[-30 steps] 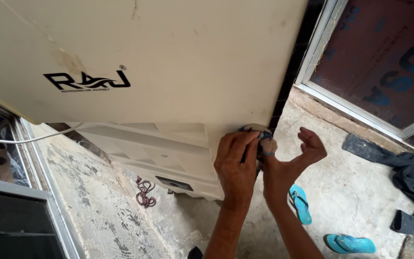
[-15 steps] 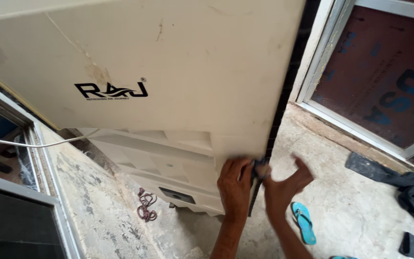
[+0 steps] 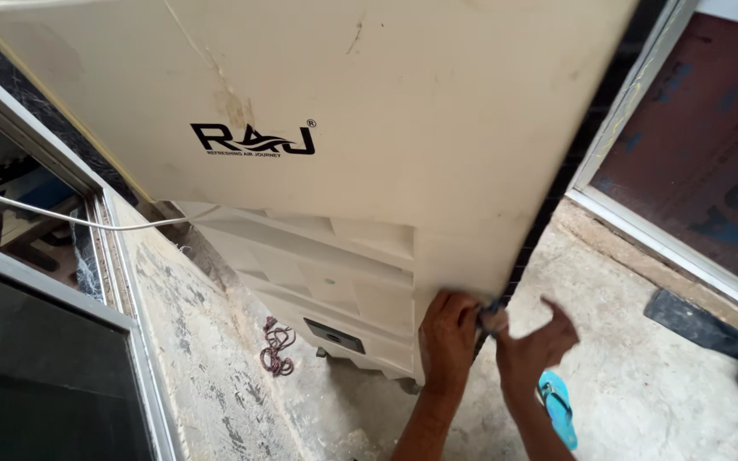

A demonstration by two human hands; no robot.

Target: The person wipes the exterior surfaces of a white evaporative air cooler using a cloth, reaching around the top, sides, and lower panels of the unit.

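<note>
Head view: both hands at the cooler's [image 3: 369, 128] lower right corner.
Left hand [image 3: 448, 341] lies flat on its side; right hand [image 3: 535, 346], fingers half open, pinches a small rag [image 3: 494, 319] against the edge.

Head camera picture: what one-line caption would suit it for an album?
Two bare hands, left hand and right hand, meet at the lower corner of a cream air cooler, pinching a small cloth pad.

One cream cooler [image 3: 369, 128] was in view. Two hands were counted: left hand [image 3: 450, 333] and right hand [image 3: 535, 346]. One blue sandal [image 3: 559, 408] showed. One reddish cord bundle [image 3: 277, 346] lay on the floor. One white cable [image 3: 61, 218] was seen. One dark cloth [image 3: 711, 329] was counted.
</note>
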